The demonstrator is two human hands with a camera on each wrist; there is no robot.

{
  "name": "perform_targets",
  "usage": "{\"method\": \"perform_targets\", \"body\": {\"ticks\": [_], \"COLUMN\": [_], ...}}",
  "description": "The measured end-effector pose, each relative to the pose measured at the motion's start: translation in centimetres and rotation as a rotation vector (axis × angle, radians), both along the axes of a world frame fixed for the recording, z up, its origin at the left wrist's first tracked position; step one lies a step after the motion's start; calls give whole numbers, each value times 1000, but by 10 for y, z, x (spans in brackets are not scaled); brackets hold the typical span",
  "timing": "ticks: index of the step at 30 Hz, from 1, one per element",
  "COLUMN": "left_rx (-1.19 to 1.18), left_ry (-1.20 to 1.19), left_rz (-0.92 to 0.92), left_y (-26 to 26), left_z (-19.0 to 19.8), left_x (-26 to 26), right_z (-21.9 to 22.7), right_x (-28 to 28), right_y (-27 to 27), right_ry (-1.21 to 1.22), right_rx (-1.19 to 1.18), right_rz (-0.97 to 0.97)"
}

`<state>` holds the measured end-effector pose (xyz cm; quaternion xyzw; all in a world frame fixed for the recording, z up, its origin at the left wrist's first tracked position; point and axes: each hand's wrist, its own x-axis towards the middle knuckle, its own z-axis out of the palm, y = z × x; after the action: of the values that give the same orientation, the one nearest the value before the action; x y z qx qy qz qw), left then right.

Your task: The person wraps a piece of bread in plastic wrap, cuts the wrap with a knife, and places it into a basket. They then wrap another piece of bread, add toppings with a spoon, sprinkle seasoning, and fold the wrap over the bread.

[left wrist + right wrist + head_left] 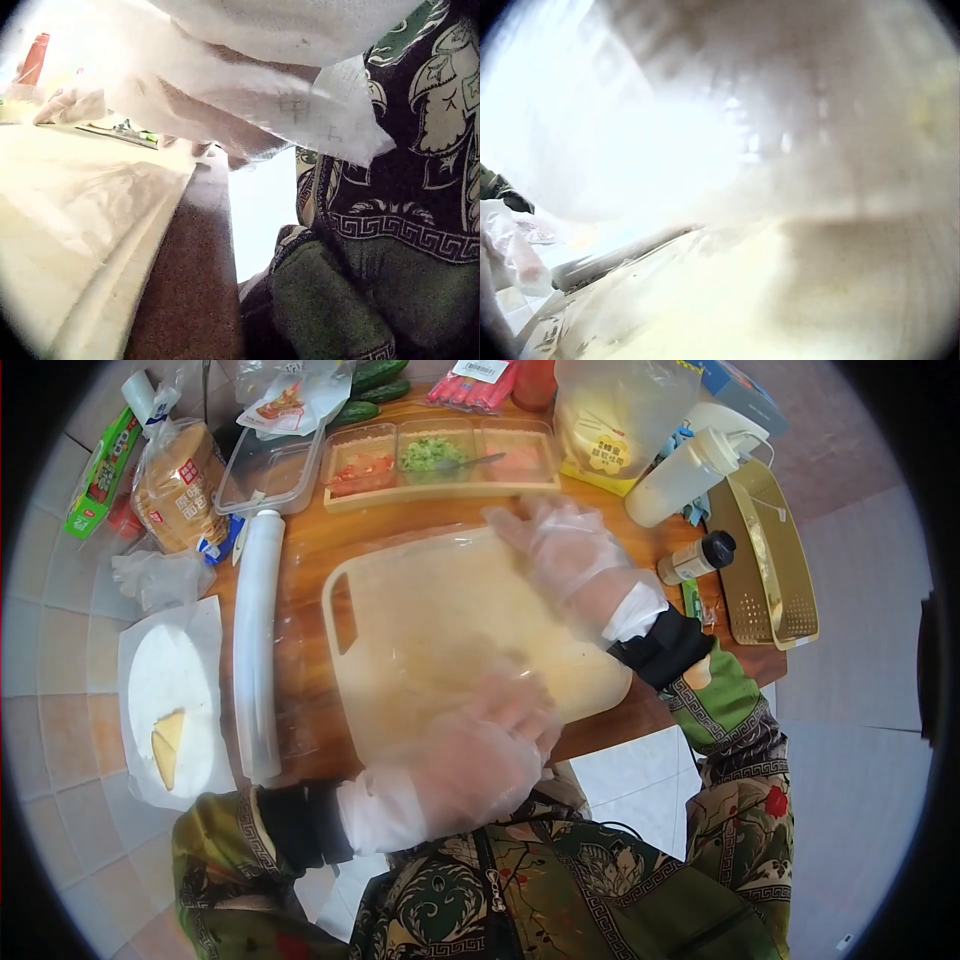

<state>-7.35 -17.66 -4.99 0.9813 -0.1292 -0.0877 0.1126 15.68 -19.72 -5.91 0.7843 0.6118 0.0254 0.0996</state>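
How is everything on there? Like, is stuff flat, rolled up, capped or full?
Cutting board: lying flat
Clear film: wrinkled, over the board
Left hand: gloved, at the board's near edge
Right hand: gloved, at the far side
White roll: rolled up
Topping tray: food in three sections
Squeeze bottle: capped
Small jar: capped
Bread: bagged
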Motion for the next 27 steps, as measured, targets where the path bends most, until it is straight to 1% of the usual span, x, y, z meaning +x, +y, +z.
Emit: {"method": "perform_targets", "body": {"ticks": [2, 4, 5, 7, 8, 10, 11, 12, 13, 14, 15, 16, 17, 18, 20, 22, 23, 25, 26, 27], "left_rx": [-25, -27, -27, -112, -117, 35, 28, 125, 223, 220, 293, 366, 364, 293, 152, 9, 8, 321, 321, 322], "left_ry": [-29, -23, -25, -125, -123, -129, -122, -168, -215, -213, -84, 42, 44, 69, 116, 162, 161, 58, 58, -34], "left_rz": [-22, -68, -71, -33, -39, 192, 182, 282, 383, 378, 342, 306, 306, 325, 364, 396, 395, 297, 296, 293], "left_y": [-1, -4, -3, 4, 8, 23, 34, 47, 59, 69, 76, 81, 84, 86, 89, 90, 89, 85, 85, 85], "left_z": [0, 1, 0, -2, -1, 5, 3, 1, 0, 3, 9, 12, 10, 8, 1, -3, -2, 0, -3, -9], "left_x": [-1, -1, -3, -12, -18, -33, -42, -53, -62, -70, -78, -83, -85, -88, -92, -93, -92, -90, -91, -92], "right_z": [-2, -7, -8, -5, -2, 13, 16, 10, 3, -1, 1, 8, 11, 9, 5, 8, 11, 15, 16, 15], "right_x": [2, 6, 7, 7, 7, 6, 7, 9, 14, 17, 17, 15, 13, 12, 12, 9, 7, 4, 3, 3], "right_y": [-1, -3, -4, -5, -6, -15, -20, -28, -37, -44, -47, -51, -53, -56, -61, -64, -65, -65, -65, -65], "right_ry": [-50, -32, -14, -6, 3, 57, 108, 114, 122, 126, 129, 182, 236, 237, 204, 169, 134, 152, 173, 172], "right_rx": [2, 38, 76, 82, 89, 63, 42, 35, 156, 278, 274, 246, 217, 215, 245, 220, 195, 188, 181, 181], "right_rz": [32, 35, 38, 15, -8, -34, -53, -63, -26, 13, 8, -19, -44, -42, 20, 42, 62, 54, 48, 47]}}
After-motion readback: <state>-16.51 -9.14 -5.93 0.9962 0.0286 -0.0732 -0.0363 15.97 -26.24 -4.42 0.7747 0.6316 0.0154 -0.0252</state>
